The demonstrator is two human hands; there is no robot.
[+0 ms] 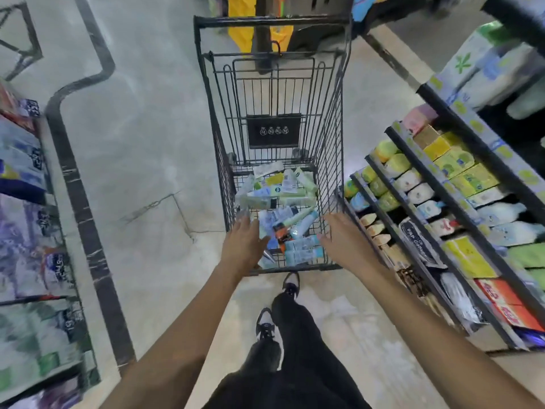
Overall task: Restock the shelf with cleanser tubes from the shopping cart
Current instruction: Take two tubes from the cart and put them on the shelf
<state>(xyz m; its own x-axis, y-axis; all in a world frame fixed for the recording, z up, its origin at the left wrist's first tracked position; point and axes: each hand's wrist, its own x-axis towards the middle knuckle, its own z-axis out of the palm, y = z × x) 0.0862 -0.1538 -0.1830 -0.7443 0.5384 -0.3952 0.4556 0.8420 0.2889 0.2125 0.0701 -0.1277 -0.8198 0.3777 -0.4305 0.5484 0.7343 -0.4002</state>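
A black wire shopping cart (pixel 274 22) stands in the aisle ahead of me. Its basket holds a pile of several cleanser tubes (pixel 280 199) in white, pale green, blue and orange. My left hand (pixel 244 242) reaches over the cart's near left corner with fingers straight, holding nothing. My right hand (pixel 342 234) hovers over the near right corner, fingers also extended and empty. Neither hand clearly touches a tube. The shelf (pixel 418 202) on the right carries boxes and packs in tiers.
Another shelf (pixel 35 216) of packaged goods lines the left side. Grey floor with a dark stripe (pixel 79 202) lies between it and the cart. My legs and shoes (pixel 268 326) stand just behind the cart. Yellow and dark displays stand beyond the cart's far end.
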